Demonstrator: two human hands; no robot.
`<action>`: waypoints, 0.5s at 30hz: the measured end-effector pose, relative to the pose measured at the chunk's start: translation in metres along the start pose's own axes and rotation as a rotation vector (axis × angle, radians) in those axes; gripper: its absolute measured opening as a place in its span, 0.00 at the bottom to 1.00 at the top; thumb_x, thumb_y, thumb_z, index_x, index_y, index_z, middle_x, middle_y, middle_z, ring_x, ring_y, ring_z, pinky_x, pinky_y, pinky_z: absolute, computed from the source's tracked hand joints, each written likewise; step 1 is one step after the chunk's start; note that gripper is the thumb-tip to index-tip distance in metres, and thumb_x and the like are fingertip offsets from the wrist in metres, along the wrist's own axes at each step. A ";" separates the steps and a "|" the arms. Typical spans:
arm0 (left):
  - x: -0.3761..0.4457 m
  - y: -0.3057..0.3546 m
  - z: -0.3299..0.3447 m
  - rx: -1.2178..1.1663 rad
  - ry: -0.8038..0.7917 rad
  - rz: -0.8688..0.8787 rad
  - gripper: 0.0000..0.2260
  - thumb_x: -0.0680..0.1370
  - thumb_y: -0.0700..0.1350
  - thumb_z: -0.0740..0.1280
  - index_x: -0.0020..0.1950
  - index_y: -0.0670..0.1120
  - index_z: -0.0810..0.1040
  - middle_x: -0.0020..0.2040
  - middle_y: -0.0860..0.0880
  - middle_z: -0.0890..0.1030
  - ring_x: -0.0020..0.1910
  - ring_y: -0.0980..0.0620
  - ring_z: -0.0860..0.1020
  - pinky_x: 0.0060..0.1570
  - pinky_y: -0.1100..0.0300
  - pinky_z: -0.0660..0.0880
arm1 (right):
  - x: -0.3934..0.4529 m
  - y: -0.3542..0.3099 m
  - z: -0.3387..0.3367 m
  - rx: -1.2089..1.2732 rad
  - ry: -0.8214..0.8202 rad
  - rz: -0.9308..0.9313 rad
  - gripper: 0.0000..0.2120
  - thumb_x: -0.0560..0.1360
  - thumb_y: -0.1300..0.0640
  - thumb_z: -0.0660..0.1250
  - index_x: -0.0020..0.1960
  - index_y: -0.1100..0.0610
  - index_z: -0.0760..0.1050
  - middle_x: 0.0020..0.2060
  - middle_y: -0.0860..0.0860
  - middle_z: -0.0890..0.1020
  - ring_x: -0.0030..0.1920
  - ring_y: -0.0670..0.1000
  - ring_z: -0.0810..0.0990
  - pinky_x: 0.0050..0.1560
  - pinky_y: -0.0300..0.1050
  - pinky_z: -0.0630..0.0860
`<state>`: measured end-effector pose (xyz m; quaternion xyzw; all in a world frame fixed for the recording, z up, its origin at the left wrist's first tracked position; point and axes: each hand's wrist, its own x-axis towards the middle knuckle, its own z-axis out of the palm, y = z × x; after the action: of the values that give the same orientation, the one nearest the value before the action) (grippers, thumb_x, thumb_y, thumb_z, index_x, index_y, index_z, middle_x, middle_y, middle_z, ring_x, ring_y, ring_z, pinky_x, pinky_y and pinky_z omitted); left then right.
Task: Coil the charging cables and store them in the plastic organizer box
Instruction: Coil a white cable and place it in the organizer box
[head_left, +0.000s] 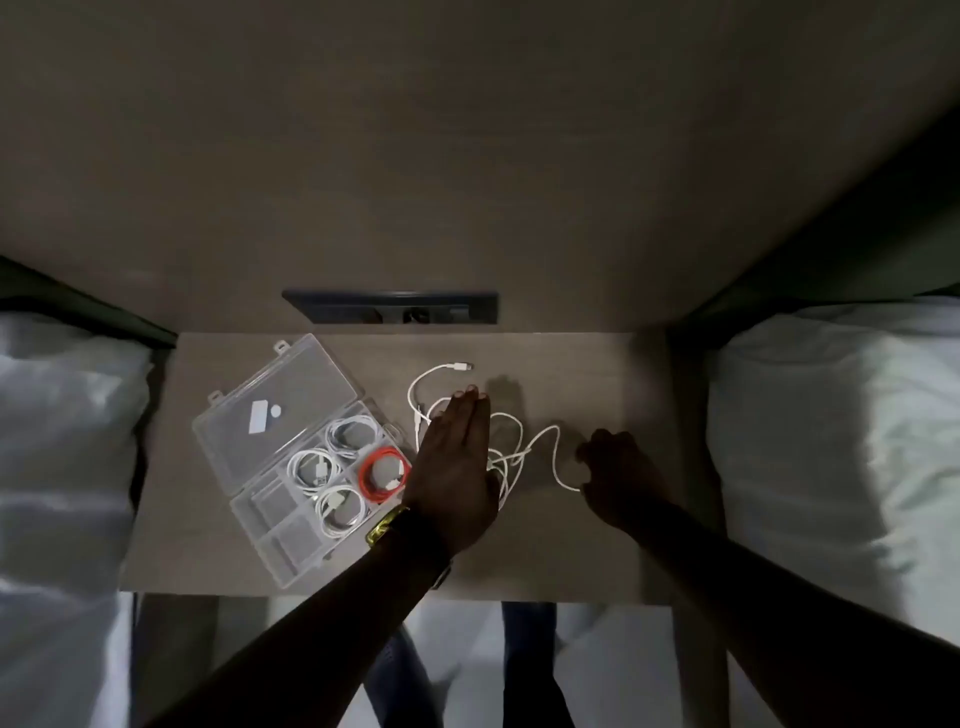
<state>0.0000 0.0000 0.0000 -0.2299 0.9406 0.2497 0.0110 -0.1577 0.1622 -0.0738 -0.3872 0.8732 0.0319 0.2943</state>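
A loose white charging cable (519, 441) lies tangled in the middle of the small table (597, 545), one plug end (460, 367) pointing toward the wall. My left hand (457, 467) lies flat, fingers straight and together, pressing on the tangle. My right hand (618, 478) is curled around the cable's other end to the right. The clear plastic organizer box (291, 551) stands open on the left, lid (260, 384) folded back. Three coiled white cables (340, 506) and one coiled orange cable (384, 475) sit in its compartments.
White bedding lies on both sides, a pillow at left (62, 415) and one at right (831, 441). A dark socket panel (389, 306) is set in the wall behind the table. Several front compartments of the box hold nothing. Floor and legs show below the table's front edge.
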 end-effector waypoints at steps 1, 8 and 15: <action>0.000 -0.002 0.004 -0.008 0.013 0.005 0.35 0.69 0.37 0.69 0.74 0.34 0.62 0.76 0.34 0.63 0.76 0.36 0.61 0.74 0.42 0.61 | -0.001 0.001 0.005 -0.074 -0.013 -0.012 0.18 0.72 0.59 0.65 0.61 0.51 0.75 0.59 0.52 0.73 0.60 0.57 0.72 0.56 0.50 0.77; -0.010 -0.003 0.022 -0.114 0.061 0.009 0.31 0.72 0.37 0.70 0.74 0.38 0.66 0.74 0.39 0.69 0.74 0.42 0.66 0.74 0.53 0.61 | -0.009 0.014 0.031 -0.073 -0.091 0.067 0.17 0.79 0.55 0.58 0.67 0.53 0.70 0.59 0.54 0.76 0.56 0.55 0.77 0.57 0.49 0.76; -0.013 0.032 0.030 -0.773 -0.273 -0.566 0.11 0.82 0.47 0.62 0.58 0.45 0.81 0.59 0.42 0.82 0.57 0.43 0.80 0.56 0.55 0.76 | -0.053 -0.051 -0.028 1.328 -0.263 0.189 0.04 0.74 0.64 0.69 0.42 0.61 0.82 0.37 0.59 0.85 0.38 0.57 0.85 0.42 0.48 0.82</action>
<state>-0.0050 0.0441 -0.0094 -0.4285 0.6700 0.5950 0.1155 -0.1083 0.1533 -0.0137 -0.0398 0.6948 -0.4381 0.5690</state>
